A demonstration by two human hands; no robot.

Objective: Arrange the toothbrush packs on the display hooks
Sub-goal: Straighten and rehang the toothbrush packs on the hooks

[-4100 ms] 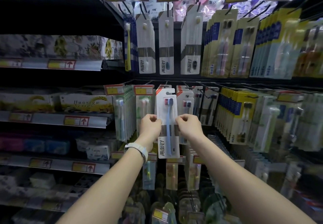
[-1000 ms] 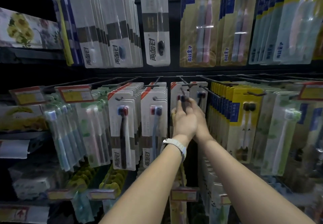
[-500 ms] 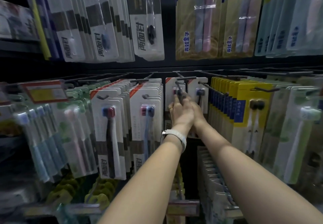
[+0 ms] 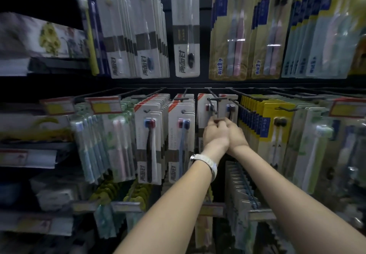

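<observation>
Racks of hanging toothbrush packs [image 4: 180,134] are now seen from closer in than four seconds ago, when one white pack was held up in front of them by both hands. That pack [image 4: 204,113] has since been carried deep along the display hook [image 4: 213,106] and hangs at its back. Left hand [image 4: 215,134] and right hand [image 4: 236,135] are pressed together just below the hook, fingers curled; what they grip cannot be told. Hanging is judged nearly finished.
</observation>
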